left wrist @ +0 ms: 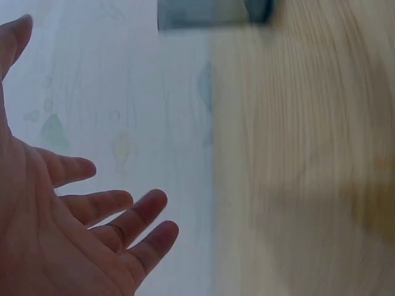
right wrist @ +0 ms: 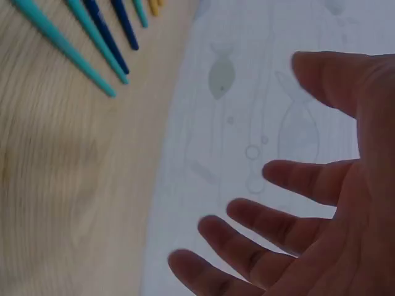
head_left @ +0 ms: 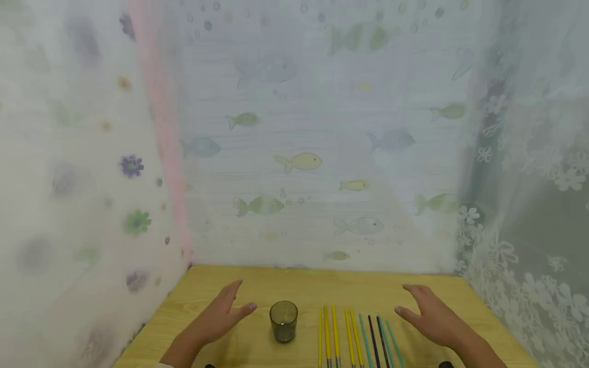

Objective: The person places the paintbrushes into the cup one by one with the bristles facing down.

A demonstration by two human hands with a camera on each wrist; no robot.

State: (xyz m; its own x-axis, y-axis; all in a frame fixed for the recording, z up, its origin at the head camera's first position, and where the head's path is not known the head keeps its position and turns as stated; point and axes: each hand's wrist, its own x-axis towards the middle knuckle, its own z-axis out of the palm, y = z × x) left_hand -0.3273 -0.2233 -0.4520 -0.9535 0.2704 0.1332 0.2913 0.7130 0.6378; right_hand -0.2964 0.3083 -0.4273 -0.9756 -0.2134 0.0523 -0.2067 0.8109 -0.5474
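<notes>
A smoky, tinted glass cup (head_left: 284,327) stands upright on the table; its lower edge also shows at the top of the left wrist view. My left hand (head_left: 213,319) hovers to the left of the cup, fingers extended and thumb apart, holding nothing. To the cup's right lies a row of thin paintbrushes: several yellow ones (head_left: 336,332) with silver ferrules, then teal ones (head_left: 364,337) and dark blue ones (head_left: 373,337). Their lower ends run out of the head view. Beyond the row, on the right, my right hand (head_left: 434,319) is held up with relaxed, spread fingers and nothing in it.
The light wooden table (head_left: 257,281) ends at a pale curtain (head_left: 303,230) printed with fish. A flowered curtain (head_left: 92,204) closes the left side, and a sheer one with white flowers (head_left: 529,286) hangs on the right. Small dark objects peek in at the bottom edge below each wrist.
</notes>
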